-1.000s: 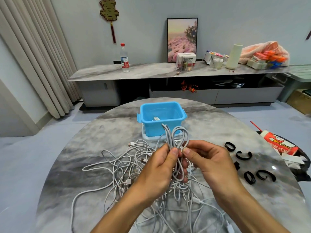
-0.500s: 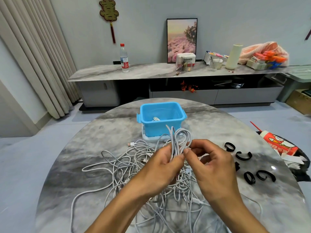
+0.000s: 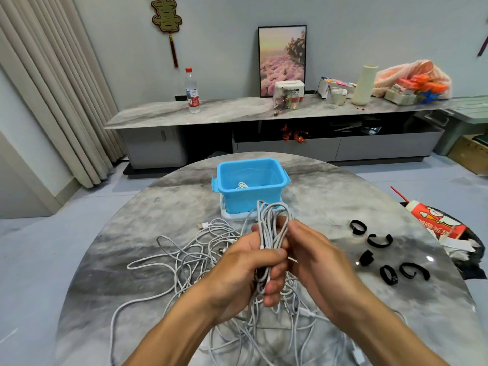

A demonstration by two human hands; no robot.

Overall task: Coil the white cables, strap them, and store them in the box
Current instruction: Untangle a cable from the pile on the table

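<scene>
I see my left hand (image 3: pixel 245 268) clamping the coiled cable (image 3: pixel 272 228); my right hand (image 3: pixel 314 257) seemingly pinches it. The tail trailing into the tabletop tangle (image 3: pixel 200 260) could snag, springing loops loose

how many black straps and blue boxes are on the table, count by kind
black straps: 5
blue box: 1
total: 6

The box (image 3: pixel 250 185) sits at frame centre on the table (image 3: pixel 330 207). Loose cables (image 3: pixel 190 249) lie lower left of it. Straps (image 3: pixel 380 240) lie at right.
</scene>
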